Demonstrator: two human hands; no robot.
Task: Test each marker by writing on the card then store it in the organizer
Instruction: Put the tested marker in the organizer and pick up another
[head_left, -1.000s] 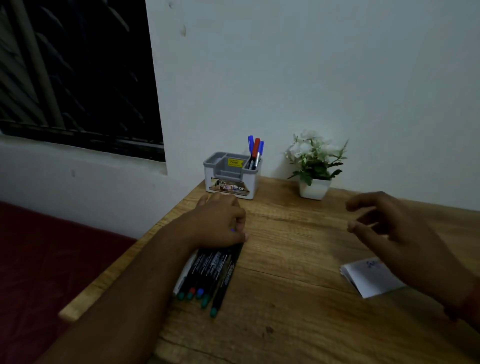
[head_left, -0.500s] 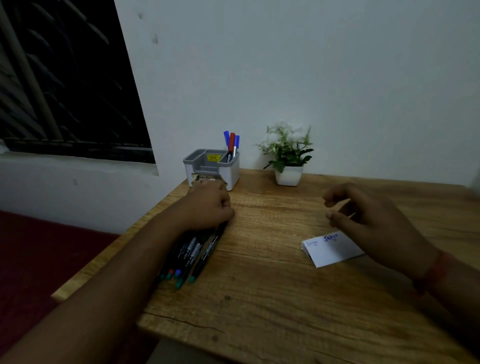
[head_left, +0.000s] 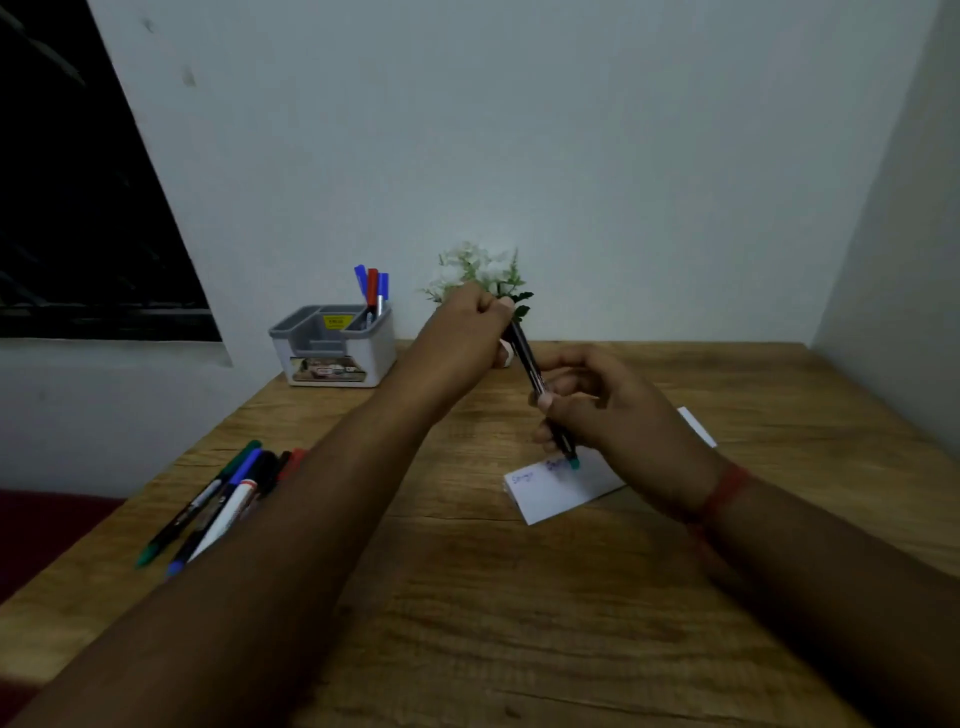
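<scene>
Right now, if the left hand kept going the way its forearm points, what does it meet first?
Probably the small white-flowered potted plant just beyond the left hand; depth is unclear, so it may already touch the leaves.

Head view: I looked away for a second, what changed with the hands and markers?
The left hand left the loose markers and lifted one black green-tipped marker over the white card; the right hand now grips it too. The grey organizer with three pens stayed put.

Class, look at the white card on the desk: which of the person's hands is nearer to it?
Right. The right hand holds the lower end of a green-tipped marker just above the card; the left hand holds the upper end, farther back.
</scene>
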